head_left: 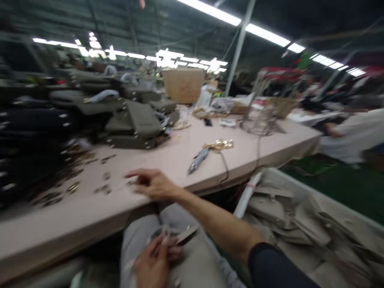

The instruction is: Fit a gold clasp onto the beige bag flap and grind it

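My left hand [156,258] is closed around a narrow grey-beige strap [187,235] of a bag [199,260] that lies across my lap. Its fingers are pinched at the strap's end, and a short dark-edged piece sticks out to the right. My right hand [154,185] reaches over the table's front edge, index finger stretched out and thumb apart, with nothing visible held. Just left of and below it lie small metal fittings [105,189], blurred. A brass-coloured ring [73,187] and darker hardware [51,198] are spread farther left.
Dark olive bags [141,120] are piled at the table's left and back. A grey hand tool [198,161] lies beside gold-coloured hardware [220,145]. A cardboard box [183,86] stands behind. To my right, a bin [330,192] holds beige bags. Another person [354,132] sits at the far right.
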The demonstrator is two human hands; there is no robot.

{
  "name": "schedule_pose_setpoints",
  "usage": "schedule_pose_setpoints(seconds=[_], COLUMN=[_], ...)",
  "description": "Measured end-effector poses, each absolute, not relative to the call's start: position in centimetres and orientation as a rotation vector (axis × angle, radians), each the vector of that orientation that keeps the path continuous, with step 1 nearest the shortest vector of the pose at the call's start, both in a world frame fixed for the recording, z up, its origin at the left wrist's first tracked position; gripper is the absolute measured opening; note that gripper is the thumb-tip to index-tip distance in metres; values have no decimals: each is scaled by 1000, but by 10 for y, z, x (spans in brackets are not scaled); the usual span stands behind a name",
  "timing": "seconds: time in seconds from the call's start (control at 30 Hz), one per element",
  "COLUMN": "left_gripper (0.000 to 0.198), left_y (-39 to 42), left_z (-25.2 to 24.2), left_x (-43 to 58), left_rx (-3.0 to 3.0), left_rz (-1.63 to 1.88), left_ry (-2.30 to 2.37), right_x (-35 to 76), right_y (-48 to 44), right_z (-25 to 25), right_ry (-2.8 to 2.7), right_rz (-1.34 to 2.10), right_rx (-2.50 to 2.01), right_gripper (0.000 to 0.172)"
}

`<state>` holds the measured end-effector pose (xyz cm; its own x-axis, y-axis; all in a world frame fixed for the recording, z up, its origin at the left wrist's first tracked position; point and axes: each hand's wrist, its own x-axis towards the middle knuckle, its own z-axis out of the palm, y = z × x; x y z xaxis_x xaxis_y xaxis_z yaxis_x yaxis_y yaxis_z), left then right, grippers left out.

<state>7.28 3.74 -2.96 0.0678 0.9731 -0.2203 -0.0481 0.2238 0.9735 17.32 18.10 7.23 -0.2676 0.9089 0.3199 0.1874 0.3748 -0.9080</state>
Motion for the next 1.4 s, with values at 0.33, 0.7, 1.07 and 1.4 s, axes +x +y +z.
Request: schedule_pose_setpoints(seconds=[0.33,0.7,1.07,1.4], left_gripper=[42,32,28,34], left_y=[30,33,27,28], left_z=[-27,-31,-33,-31], left_x=[73,72,64,65], left_rx=[847,857,958,939], left_rz=[1027,965,953,956], left_ry=[1055,955,906,915], right_x=[229,217,208,224], right_y=[44,45,39,42], right_z=[-12,-21,-21,-27], right_ry=[-1013,-1200,-1155,-1192], right_rz=[1165,1040,1030,1181], right_rx=[-1226,-1256,-1348,-1210], right_gripper=[34,23,29,30])
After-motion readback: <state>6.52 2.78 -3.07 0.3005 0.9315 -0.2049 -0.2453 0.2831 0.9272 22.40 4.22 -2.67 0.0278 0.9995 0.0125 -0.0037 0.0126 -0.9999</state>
